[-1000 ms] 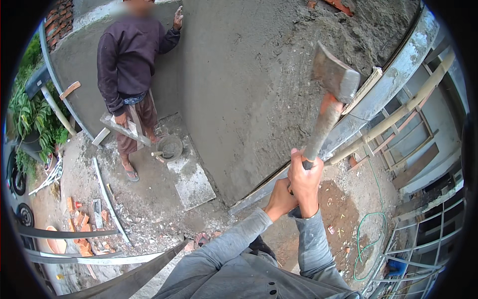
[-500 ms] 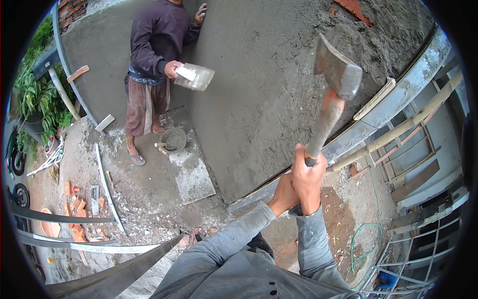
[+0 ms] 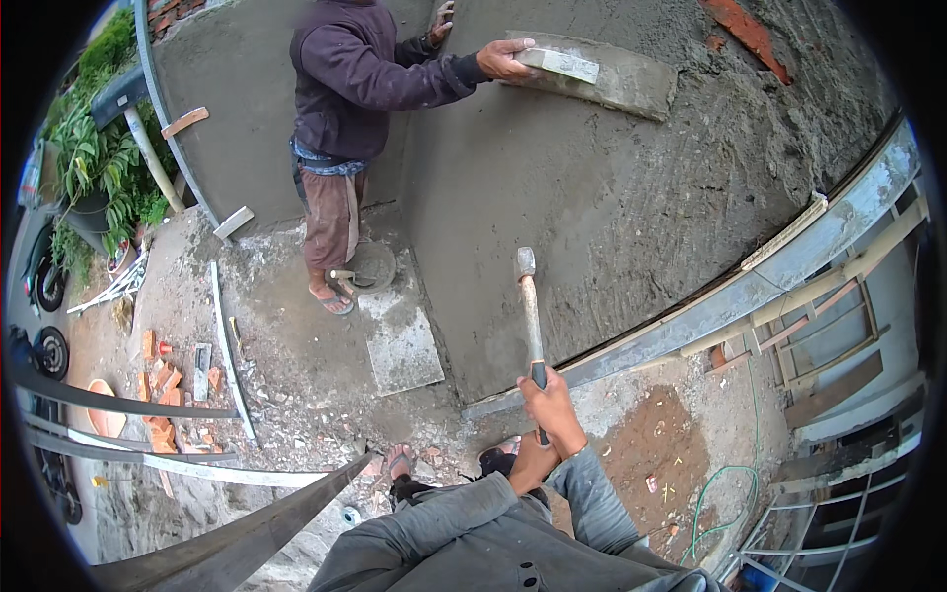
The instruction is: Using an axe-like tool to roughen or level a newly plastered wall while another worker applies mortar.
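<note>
Largest in view: the grey plastered wall (image 3: 473,227), smooth toward its left corner, rough and ridged toward its right end. Probably best treated as soft, so keep metal off it. Next, along the wall's lower edge, a pale metal beam (image 3: 873,202); likely worth not knocking.

Then a co-worker (image 3: 340,94) near the wall's left corner, one arm stretched along its upper part with a long float (image 3: 631,89). Leave plenty of room around that reach.

Smaller, a pale slab (image 3: 409,355) on the ground just off the wall's lower left corner, with a bucket (image 3: 373,268) at its far end; best to mind both when shifting feet.

Then the long-handled tool (image 3: 533,316), head uppermost, in front of the wall near its lower left corner; impossible to tell whether touching. For good control, keep both wrists in line with the handle.

Right hand (image 3: 554,407): wrapped around the dark grip. Left hand (image 3: 533,466): wrapped around the handle's lower end, just beneath.

Smallest, a packet (image 3: 651,483) on the ground beyond the beam, any print too small to read. No legible brand or label on tool or float.
</note>
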`<state>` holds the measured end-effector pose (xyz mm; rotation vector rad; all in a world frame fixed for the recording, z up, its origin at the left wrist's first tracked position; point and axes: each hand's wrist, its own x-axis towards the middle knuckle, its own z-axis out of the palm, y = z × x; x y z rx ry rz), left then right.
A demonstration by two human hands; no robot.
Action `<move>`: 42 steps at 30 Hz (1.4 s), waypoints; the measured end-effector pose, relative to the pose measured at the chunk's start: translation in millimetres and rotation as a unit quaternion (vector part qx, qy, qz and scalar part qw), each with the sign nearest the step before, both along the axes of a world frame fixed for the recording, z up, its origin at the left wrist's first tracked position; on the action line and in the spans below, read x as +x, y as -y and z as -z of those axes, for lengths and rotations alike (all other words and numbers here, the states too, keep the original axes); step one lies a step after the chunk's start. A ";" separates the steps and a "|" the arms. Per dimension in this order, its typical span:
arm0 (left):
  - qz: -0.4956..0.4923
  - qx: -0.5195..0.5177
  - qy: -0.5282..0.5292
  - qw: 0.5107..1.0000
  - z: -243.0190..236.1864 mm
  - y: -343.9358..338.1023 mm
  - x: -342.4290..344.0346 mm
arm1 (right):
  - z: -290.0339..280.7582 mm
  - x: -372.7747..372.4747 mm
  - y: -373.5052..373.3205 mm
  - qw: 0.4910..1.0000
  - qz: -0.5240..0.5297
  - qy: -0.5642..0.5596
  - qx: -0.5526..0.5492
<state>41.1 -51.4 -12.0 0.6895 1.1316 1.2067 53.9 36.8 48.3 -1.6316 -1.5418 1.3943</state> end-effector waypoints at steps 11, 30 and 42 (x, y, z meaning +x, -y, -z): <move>0.031 -0.030 0.026 0.999 -3.2 11.7 3.9 | 14.6 21.0 10.1 0.998 0.026 -0.047 -0.028; 0.003 0.219 -0.283 0.934 86.1 7.6 18.4 | 33.4 22.0 19.5 0.994 0.033 -0.088 -0.056; 0.089 0.192 -0.260 0.942 19.6 7.4 -9.4 | 32.6 22.0 25.5 0.998 0.037 -0.041 -0.019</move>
